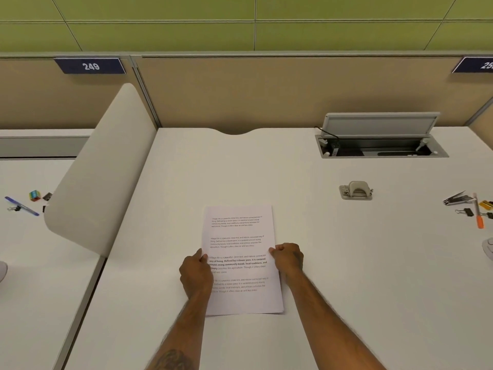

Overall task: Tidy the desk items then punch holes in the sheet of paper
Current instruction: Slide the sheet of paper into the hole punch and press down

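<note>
Paper (241,252): printed sheet, flat on the white desk (320,236), near the centre, long side running near to far.
Left hand (196,273): gripping the left edge of the paper about halfway along, thumb on top of the print, fingers curled under or beside the edge.
Right hand (288,259): pinching the right edge of the paper at about the same height, knuckles up, fingers closed on the edge.
Forearms: reaching in from the near edge, one on each side of the sheet; dark marking on the left one.
Hole punch (356,190): grey, upright on the desk, far and to the right of the paper, well apart from it and from both hands.
Right-side clutter: stapler (456,198), orange pen (478,214) and black binder clips (465,211) bunched at the far right edge of the desk, partly cut off.
Cable box (381,148): set into the desk at the far right, lid propped open, black cable entering at its left end.
Divider (101,169): pale rounded panel along the left side of the desk.
Neighbouring desk, left: blue pen (21,206), small multicoloured cube (34,195), more binder clips.
Number plate (90,66): dark blue, reading 249, on the far partition.
</note>
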